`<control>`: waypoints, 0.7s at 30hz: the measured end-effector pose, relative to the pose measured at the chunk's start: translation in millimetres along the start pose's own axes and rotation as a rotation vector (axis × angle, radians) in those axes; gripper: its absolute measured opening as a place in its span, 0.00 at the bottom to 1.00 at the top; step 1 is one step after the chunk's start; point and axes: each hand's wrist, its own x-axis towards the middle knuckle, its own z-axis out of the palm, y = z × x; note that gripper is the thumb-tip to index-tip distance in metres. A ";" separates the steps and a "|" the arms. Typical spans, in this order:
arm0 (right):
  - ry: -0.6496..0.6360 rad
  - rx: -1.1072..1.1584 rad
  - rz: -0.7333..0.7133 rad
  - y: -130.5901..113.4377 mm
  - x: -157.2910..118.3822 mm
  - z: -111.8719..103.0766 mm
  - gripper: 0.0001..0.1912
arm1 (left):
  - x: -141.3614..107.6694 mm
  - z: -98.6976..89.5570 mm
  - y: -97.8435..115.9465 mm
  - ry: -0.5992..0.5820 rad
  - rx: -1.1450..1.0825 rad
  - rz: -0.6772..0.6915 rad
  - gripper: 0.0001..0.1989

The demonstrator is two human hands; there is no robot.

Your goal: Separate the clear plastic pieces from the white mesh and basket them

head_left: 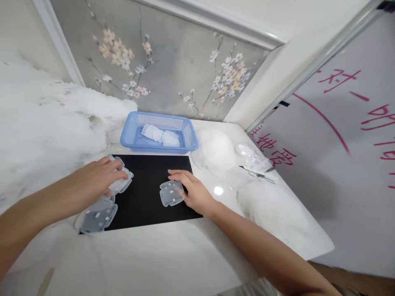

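While the left hand (103, 176) rests over a translucent, round-cornered plastic piece (126, 183) at the left edge of a flat black rectangular mat (148, 172), the right hand (195, 191) is at the mat's right side, beside a single translucent grey plastic piece with notched, rounded corners and small pale spots (171, 193).

This single piece lies on or just above the mat, directly left of the right palm; the right hand is clearly the nearer. Its outline is almost square, so no long axis stands out. The right fingers stretch leftward past its far edge, apart from the thumb side, which meets its right edge; whether they grip it, I cannot tell. The left fingers curl down over their piece, but their closure is hidden too.

Nearer the wearer than the left hand, another spotted translucent piece (98, 217) overlaps the mat's corner. Beyond the mat, a blue rectangular plastic basket (157, 149) holds whitish translucent pieces (154, 132), well apart from both hands.
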 end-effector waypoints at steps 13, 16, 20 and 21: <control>0.135 0.173 0.022 -1.9 2.9 -4.8 0.10 | 25.2 9.1 79.9 -0.103 -0.995 -0.457 0.21; 0.124 0.383 0.120 -6.6 3.6 -7.5 0.10 | 30.3 18.5 84.7 -0.101 -1.308 -0.512 0.23; 0.218 0.855 0.339 -10.9 5.4 -6.9 0.13 | 31.7 21.8 81.9 -0.058 -1.397 -0.547 0.24; 0.256 0.947 0.410 -10.9 6.0 -5.9 0.12 | 31.4 22.1 80.8 -0.044 -1.388 -0.537 0.24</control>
